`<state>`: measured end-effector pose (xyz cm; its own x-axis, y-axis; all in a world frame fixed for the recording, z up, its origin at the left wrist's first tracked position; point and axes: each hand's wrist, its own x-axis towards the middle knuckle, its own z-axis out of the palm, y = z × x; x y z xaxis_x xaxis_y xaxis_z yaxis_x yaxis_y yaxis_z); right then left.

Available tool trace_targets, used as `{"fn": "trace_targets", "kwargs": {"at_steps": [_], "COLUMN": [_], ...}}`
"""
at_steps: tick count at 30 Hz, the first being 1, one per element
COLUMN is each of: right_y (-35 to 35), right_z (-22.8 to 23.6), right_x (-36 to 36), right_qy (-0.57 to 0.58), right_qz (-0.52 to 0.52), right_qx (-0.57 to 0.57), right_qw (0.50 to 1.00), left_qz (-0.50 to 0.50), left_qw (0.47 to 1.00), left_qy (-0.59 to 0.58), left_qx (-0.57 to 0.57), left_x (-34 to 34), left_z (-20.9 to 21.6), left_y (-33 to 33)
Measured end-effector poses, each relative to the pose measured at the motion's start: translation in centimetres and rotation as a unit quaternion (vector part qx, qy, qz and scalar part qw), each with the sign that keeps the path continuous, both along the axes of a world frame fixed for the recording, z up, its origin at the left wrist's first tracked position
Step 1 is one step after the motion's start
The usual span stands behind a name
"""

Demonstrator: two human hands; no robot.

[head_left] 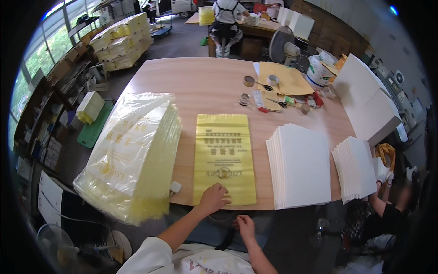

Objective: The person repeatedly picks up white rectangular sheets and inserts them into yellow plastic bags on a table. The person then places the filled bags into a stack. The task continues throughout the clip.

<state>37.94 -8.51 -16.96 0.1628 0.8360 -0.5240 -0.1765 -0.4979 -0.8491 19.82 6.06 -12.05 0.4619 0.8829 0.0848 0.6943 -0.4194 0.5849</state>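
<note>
A flat yellow plastic bag point(223, 141) with dark print lies lengthwise in front of me on the wooden table. Resting on its near end is my left hand point(214, 198), fingers extended on the plastic and gripping nothing. My right hand point(245, 227) hovers just off the table's near edge, apart from the bag, its fingers curled in with nothing visible in them. Left of the bag stands a tall pile of clear and yellow plastic bags point(132, 146). To its right, a fanned stack of white padded-looking sheets point(301, 164) lies flat.
A second white stack point(355, 169) sits farther right, beside another person's arm point(378, 203). Tape rolls point(248, 81), scissors and brown envelopes point(287, 78) lie at the back. White boards point(365, 98) stand at the far right. A small white object point(175, 187) touches the bag pile.
</note>
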Motion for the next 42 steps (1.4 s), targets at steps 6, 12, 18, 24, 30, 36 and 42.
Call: {"fn": "trace_targets", "kwargs": {"at_steps": [6,12,18,24,30,36,42], "right_y": [0.3,9.1,12.2,7.1,11.6,17.5,18.5], "right_z": [0.2,8.4,1.9,8.1,10.4,10.0,7.0], "right_x": [-0.5,-4.2,-1.2,0.1,-1.9,-2.6,-2.1], "right_qy": [0.025,0.015,-0.253,-0.52,-0.378,-0.468,-0.496], "right_qz": [0.026,-0.039,-0.092,-0.097,0.167,0.125,0.156], "right_qx": [0.008,0.116,0.219,0.303,0.387,0.375,0.343], "right_qw": [0.999,0.992,0.938,0.793,0.824,0.79,0.782], "left_qz": [-0.005,0.059,0.197,0.086,-0.114,-0.302,-0.361], "left_qw": [0.993,0.931,0.747,0.62,0.955,0.823,0.798], "left_qy": [-0.036,-0.23,-0.533,-0.632,-0.256,-0.357,-0.345], "left_qx": [-0.116,-0.277,-0.346,-0.457,-0.1,-0.321,-0.337], "left_x": [0.4,0.2,-1.8,-3.1,6.4,7.2,7.1], "left_z": [-0.9,3.6,5.4,6.4,13.6,23.7,19.5], "left_y": [2.9,3.7,5.4,4.7,-5.2,-14.1,-13.3]}}
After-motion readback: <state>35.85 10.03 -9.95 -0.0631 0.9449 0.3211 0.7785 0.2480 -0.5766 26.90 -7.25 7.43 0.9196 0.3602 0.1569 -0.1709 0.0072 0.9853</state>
